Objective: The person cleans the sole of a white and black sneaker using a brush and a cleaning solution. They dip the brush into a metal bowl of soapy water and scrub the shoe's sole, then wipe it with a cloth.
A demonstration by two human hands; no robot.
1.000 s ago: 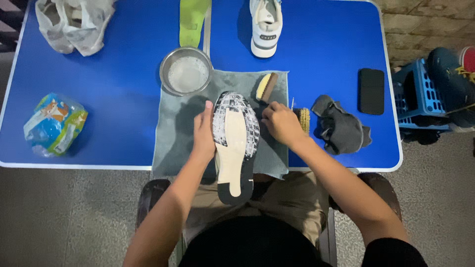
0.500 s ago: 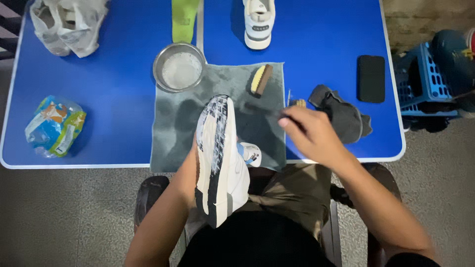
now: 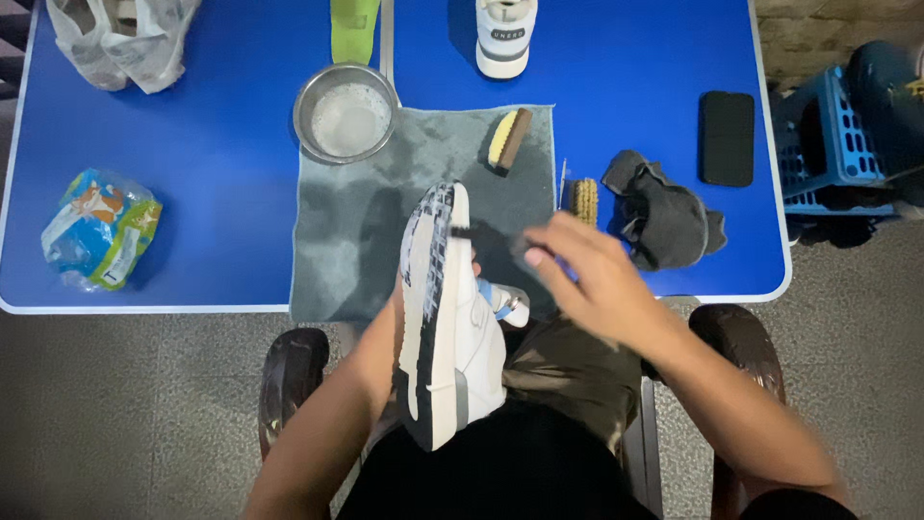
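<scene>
My left hand grips a white sneaker from behind and holds it on its side over my lap, the worn sole edge turned left and the toe over the grey towel. Most of that hand is hidden by the shoe. My right hand is blurred. It hovers just right of the shoe's toe with fingers stretched toward it, and I see nothing in it. A small tan-bristled brush lies on the table just beyond that hand.
On the blue table: a metal bowl of foamy water, a yellow-and-brown brush, a dark cloth, a black phone, a second white sneaker, a green insole, a white bag, a colourful packet. A blue crate stands to the right.
The sneaker was sole-up on the towel; my left hand has tipped it onto its side and drawn it toward my lap. My right hand left the shoe, swung right, and now comes back.
</scene>
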